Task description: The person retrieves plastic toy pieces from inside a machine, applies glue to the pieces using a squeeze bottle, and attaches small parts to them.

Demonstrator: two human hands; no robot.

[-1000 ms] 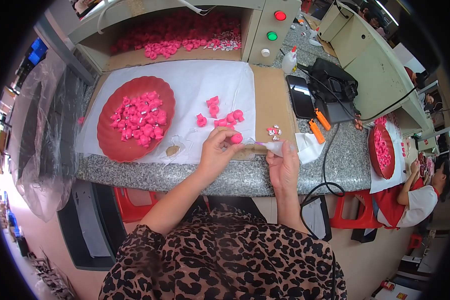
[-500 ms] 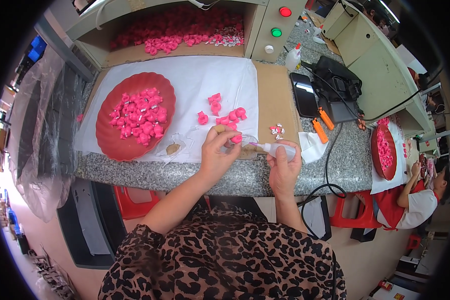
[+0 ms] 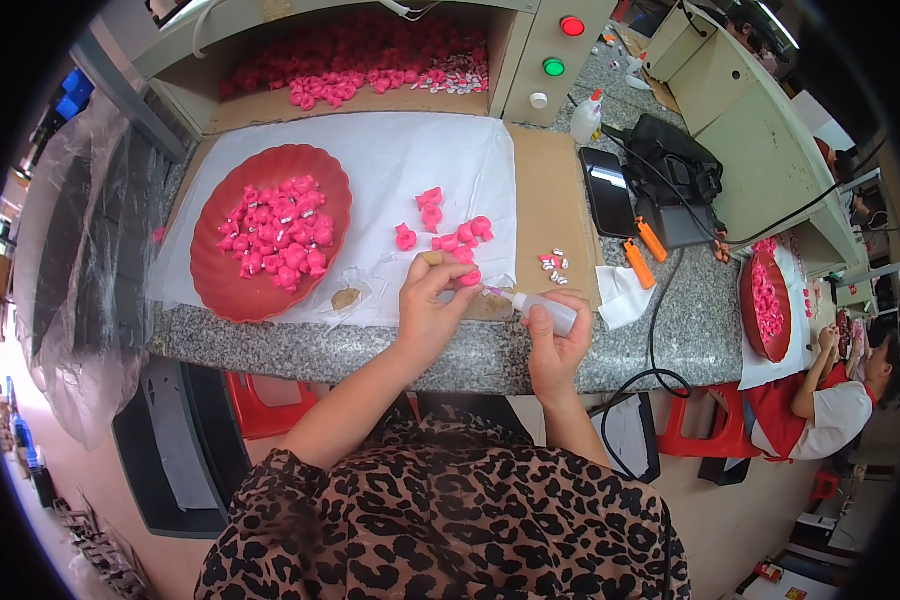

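Between the thumb and fingers of my left hand (image 3: pixel 432 305) is a small pink figurine (image 3: pixel 470 278). My right hand (image 3: pixel 558 340) is closed round a translucent squeeze bottle (image 3: pixel 550 312), tilted so that its narrow nozzle (image 3: pixel 500 292) points left, close to the figurine; whether the two touch I cannot tell. Just beyond my left hand, several loose pink figurines (image 3: pixel 431 217) lie on white paper (image 3: pixel 390 150). A scalloped red bowl (image 3: pixel 210 285) with many pink figurines stands to the left. Small white-and-pink pieces (image 3: pixel 555 263) rest on cardboard right of my hands.
A shelf box (image 3: pixel 350 105) at the back holds more pink pieces. To the right lie a phone (image 3: pixel 608 190), two orange tools (image 3: pixel 640 262), a black bag (image 3: pixel 670 160) and a cable (image 3: pixel 654 330). A white bottle (image 3: pixel 586 118) stands behind them. Another person (image 3: pixel 830 400) sits far right.
My right hand has moved slightly left and nearer to me, and the bottle now slants more steeply. The left hand and figurine have shifted a little to the left.
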